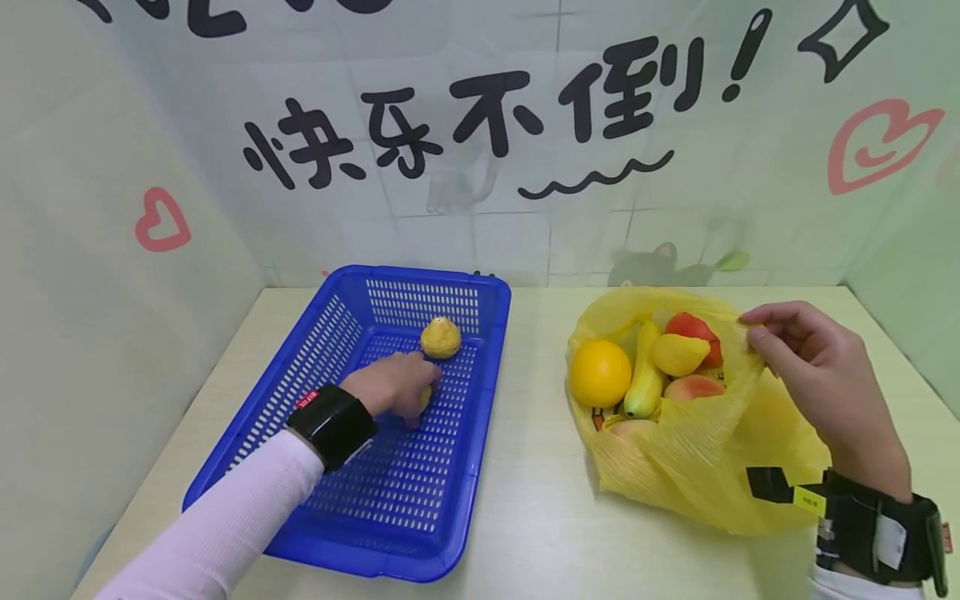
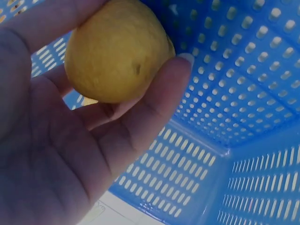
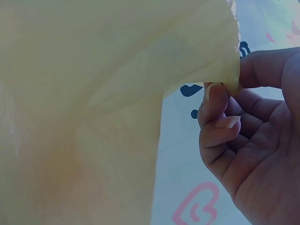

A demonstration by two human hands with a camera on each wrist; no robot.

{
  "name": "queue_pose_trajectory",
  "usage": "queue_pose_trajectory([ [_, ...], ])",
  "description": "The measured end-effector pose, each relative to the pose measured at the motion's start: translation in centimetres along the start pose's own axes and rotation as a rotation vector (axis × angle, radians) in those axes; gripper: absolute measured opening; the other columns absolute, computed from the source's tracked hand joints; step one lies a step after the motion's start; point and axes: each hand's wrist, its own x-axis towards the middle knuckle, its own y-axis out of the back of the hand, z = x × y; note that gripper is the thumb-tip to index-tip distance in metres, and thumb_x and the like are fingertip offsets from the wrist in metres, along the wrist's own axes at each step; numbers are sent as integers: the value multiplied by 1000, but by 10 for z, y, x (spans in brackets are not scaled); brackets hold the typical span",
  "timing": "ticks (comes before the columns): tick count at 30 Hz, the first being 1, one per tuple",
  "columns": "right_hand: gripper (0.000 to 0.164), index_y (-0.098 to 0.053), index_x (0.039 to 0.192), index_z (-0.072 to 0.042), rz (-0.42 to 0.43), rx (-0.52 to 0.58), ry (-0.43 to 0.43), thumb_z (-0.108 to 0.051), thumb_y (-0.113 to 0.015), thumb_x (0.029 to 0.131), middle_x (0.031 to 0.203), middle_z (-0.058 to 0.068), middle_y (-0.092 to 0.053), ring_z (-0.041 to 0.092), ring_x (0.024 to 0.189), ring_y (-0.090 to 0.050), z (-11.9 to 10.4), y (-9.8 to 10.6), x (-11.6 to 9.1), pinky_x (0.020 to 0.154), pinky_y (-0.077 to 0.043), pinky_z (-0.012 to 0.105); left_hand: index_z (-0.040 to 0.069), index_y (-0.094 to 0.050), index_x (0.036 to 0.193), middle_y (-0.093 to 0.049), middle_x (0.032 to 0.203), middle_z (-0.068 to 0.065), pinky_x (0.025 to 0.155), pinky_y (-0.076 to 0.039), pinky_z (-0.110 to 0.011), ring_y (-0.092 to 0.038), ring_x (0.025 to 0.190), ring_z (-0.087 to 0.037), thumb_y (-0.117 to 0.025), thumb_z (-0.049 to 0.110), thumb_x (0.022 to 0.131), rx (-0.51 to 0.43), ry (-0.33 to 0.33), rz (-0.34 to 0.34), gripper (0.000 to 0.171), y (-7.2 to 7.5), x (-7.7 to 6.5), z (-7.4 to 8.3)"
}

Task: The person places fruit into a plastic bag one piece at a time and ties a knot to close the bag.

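Pale table (image 1: 528,533), lettered wall (image 1: 510,242) behind; basket (image 1: 483,442) runs lengthwise front to back, left hand (image 1: 393,383) gripping yellow fruit (image 2: 115,51), right hand (image 1: 821,358) pinching the bag (image 1: 675,475).

In the head view we are seeing bright, even light spreading over the tabletop (image 1: 521,467), with a faint shadow edging the yellow plastic bag (image 1: 675,467) and a sheen glinting on the black wristband (image 1: 333,427). In the left wrist view we are getting a dimmer, bluish cast, pale light shining through the blue basket (image 2: 229,84). In the right wrist view the bag is glowing hazily, blurring, while the right hand (image 3: 262,136) is showing in shade.
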Motion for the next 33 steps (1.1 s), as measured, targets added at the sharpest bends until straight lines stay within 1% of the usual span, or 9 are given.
queue_pose_trajectory([
  [6, 17, -62, 113, -18, -2, 5, -8, -10, -57, 99, 89, -12, -61, 6, 74, -54, 0, 1, 0, 66, -46, 9, 11, -61, 127, -63, 105, -6, 86, -53, -42, -58, 93, -22, -81, 14, 79, -17, 32, -31, 52, 3, -3, -2],
  [14, 17, -62, 113, -18, 2, -4, 3, -10, -56, 99, 90, -12, -61, 6, 74, -54, 0, 2, 0, 67, -47, 7, 9, -57, 131, -64, 106, -6, 90, -51, -43, -60, 97, -22, -79, 23, 83, -25, 20, -30, 54, 6, -4, -6],
  [17, 17, -62, 113, -18, 5, -6, 5, -10, -57, 99, 90, -12, -61, 6, 74, -54, 0, 2, -1, 67, -47, 7, 8, -56, 132, -64, 106, -6, 90, -51, -43, -60, 97, -22, -78, 24, 85, -42, 31, -31, 54, 8, -4, -8],
  [22, 17, -63, 113, -18, 14, -9, 1, -10, -57, 99, 90, -12, -61, 6, 74, -54, 0, 2, -1, 67, -47, 8, 7, -57, 132, -62, 102, -5, 85, -50, -41, -57, 93, -23, -75, 27, 87, -59, 37, -29, 53, 13, -5, -13],
  [24, 17, -63, 113, -17, 26, -16, -3, -11, -57, 99, 89, -13, -61, 6, 73, -53, 0, 2, 0, 66, -46, 9, 7, -58, 131, -63, 102, -6, 83, -50, -40, -57, 92, -23, -75, 28, 86, -57, 30, -13, 52, 16, -7, -15],
  [26, 17, -63, 113, -17, 33, -18, -2, -10, -57, 99, 89, -13, -61, 6, 73, -54, -1, 2, 0, 66, -46, 9, 7, -59, 130, -63, 103, -6, 81, -51, -39, -57, 92, -23, -76, 30, 86, -61, 20, 17, 52, 20, -9, -18],
  [30, 16, -63, 113, -15, 45, -19, -15, -10, -57, 98, 89, -14, -61, 6, 73, -54, -1, 1, 0, 66, -46, 9, 7, -61, 123, -62, 96, -7, 71, -48, -33, -56, 86, -23, -75, 35, 86, -85, 2, 101, 49, 31, -15, -24],
  [33, 16, -63, 113, -14, 52, -26, -23, -10, -57, 98, 89, -14, -61, 6, 73, -54, -1, 1, -1, 66, -46, 9, 6, -61, 120, -61, 93, -8, 66, -45, -29, -56, 82, -22, -74, 36, 87, -112, -18, 167, 47, 40, -20, -27],
])
